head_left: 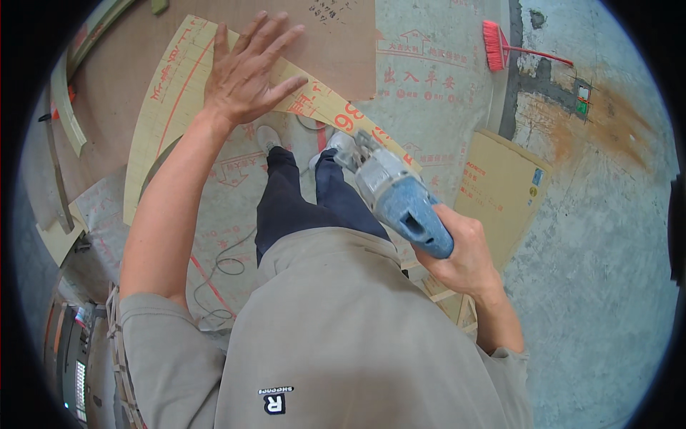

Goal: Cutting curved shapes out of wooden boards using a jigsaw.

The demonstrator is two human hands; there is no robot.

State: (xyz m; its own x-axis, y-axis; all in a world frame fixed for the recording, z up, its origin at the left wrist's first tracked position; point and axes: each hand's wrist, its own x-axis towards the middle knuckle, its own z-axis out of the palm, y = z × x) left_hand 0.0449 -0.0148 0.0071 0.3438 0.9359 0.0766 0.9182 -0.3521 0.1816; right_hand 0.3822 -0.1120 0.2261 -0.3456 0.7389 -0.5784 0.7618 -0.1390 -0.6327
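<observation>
My left hand (246, 75) lies with fingers spread on a pale yellow curved board (168, 107) marked with red lines and lettering. The board's narrower arm runs to the right in front of my feet. My right hand (461, 247) is wrapped round the body of a blue and silver jigsaw (407, 200). The jigsaw's metal front end rests at or just over the right part of the board's near edge; its blade is hidden from me. Under the board's far side is a brown wooden panel (339, 53).
Printed protective sheeting (436, 100) covers the floor, with a thin cable (230, 266) looping on it left of my legs. Curved wooden strips (68, 114) stand at the far left. A flat cardboard piece (504, 196) lies right, a red broom (494, 46) beyond it.
</observation>
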